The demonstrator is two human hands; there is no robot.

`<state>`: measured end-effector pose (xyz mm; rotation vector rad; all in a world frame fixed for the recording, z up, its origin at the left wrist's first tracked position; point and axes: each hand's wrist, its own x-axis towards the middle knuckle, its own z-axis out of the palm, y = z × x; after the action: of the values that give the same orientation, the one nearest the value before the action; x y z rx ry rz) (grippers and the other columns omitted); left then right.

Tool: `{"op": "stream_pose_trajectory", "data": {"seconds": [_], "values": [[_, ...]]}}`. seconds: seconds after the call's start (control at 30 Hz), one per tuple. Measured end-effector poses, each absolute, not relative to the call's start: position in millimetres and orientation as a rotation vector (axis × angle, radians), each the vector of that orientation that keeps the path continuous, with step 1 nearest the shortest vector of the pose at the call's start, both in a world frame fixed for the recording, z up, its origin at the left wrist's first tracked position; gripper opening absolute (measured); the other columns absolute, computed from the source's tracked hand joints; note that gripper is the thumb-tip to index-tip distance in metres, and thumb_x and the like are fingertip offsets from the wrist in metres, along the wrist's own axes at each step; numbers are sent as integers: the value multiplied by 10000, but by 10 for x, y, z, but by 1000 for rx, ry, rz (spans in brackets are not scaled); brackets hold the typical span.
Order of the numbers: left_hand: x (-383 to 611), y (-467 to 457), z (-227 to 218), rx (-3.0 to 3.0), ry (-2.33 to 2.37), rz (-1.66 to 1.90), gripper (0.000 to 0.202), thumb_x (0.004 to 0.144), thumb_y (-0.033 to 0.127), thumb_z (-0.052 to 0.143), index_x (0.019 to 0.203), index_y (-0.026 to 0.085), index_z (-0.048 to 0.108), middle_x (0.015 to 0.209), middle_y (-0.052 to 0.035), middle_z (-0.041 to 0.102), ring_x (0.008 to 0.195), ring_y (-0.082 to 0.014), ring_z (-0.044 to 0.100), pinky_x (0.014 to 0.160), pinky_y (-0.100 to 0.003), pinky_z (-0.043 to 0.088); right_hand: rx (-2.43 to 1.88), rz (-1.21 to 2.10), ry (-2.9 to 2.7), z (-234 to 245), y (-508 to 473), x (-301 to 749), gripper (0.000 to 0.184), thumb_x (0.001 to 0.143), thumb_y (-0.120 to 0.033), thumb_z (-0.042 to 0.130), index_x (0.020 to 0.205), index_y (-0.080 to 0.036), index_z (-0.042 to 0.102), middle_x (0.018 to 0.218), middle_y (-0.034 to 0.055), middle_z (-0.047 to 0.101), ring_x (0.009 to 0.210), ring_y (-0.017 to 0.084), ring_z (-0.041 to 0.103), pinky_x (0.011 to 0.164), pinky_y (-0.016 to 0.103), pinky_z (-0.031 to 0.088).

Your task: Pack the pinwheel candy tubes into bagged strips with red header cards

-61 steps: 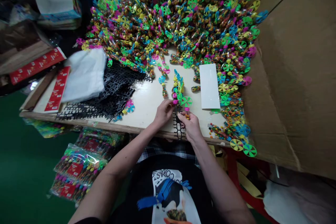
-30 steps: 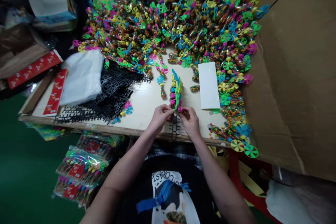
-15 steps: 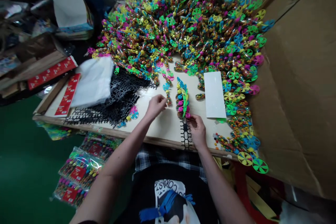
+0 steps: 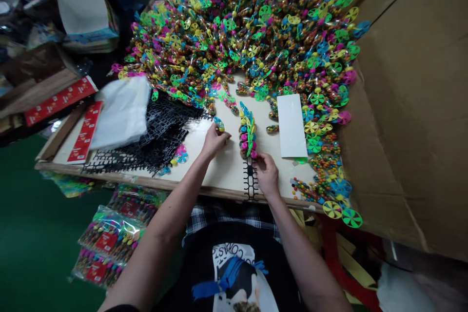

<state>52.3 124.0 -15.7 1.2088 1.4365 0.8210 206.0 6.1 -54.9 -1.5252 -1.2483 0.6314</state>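
Small clear candy tube with a blue pinwheel (image 4: 219, 124) pinched in the closed fingers (image 4: 221, 131) of the left hand (image 4: 215, 140), just left of a column of pinwheel-topped candy tubes (image 4: 247, 136) lined up on a black plastic lattice strip (image 4: 249, 180). Right hand (image 4: 265, 174) at the column's foot, fingers (image 4: 256, 156) against the lowest tube, grip impossible to tell. All on a cream worktop (image 4: 223, 180), below a great heap of pinwheel tubes (image 4: 256, 34), a white card (image 4: 291, 126) just right of the column.
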Motion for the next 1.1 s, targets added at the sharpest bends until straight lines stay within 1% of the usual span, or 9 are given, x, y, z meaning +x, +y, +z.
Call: {"op": "stream_pose_trajectory", "data": {"seconds": [0.13,0.2,0.3,0.37,0.5,0.7,0.8,0.97,1.1], "values": [[561,793,-216,1193,1267,896,137,713,254,551,776,195,444,679,42,509,620,-97,493,573,-195,379,-1524,633,-1251,-544,61,2053,173,771,-205,532,928,-216,604,875,42,644,837,196,604,780,337,484],[611,601,-221,1185,1214,895,123,721,243,531,822,186,493,721,35,515,649,-94,482,598,-195,388,-1526,633,-1253,-540,61,2051,167,780,-228,539,932,-215,605,879,46,648,841,199,605,783,339,485],[654,429,-218,1122,1130,864,219,681,182,514,899,182,522,762,25,549,676,-104,502,621,-209,414,-1531,636,-1252,-538,60,2050,170,779,-235,536,934,-216,603,884,49,651,849,203,605,787,345,486],[652,386,-222,1109,1127,877,245,648,163,540,893,178,531,757,23,566,690,-108,523,652,-219,432,-1529,636,-1246,-540,59,2047,188,763,-209,522,934,-214,600,884,50,651,849,204,606,788,346,487],[632,399,-238,1066,1217,930,204,612,208,644,771,179,520,695,31,571,676,-114,552,686,-240,456,-1532,632,-1246,-544,59,2035,195,744,-186,514,920,-215,595,878,48,651,853,203,605,787,344,487],[721,436,-268,1298,1437,1091,140,670,230,653,774,181,573,757,-3,591,725,-133,558,710,-258,461,-1541,639,-1238,-554,60,2035,175,754,-210,524,916,-214,591,880,48,649,848,204,605,794,350,485],[767,377,-310,1416,1409,1084,131,734,191,583,861,183,612,840,-34,621,795,-152,575,743,-272,468,-1541,650,-1242,-561,59,2044,181,757,-210,523,924,-213,593,883,49,648,851,204,604,799,352,482],[769,250,-363,1555,1287,1012,352,796,125,470,1110,215,601,1073,-73,638,1006,-178,578,916,-316,442,-1531,656,-1222,-565,62,2049,167,773,-248,540,930,-219,591,876,43,645,840,200,609,788,343,487],[771,257,-399,1495,1371,964,290,777,141,508,1039,196,621,1006,-72,655,956,-190,594,892,-327,459,-1544,643,-1240,-557,71,2043,155,787,-276,552,924,-221,600,874,41,653,839,202,609,783,339,486]]}}
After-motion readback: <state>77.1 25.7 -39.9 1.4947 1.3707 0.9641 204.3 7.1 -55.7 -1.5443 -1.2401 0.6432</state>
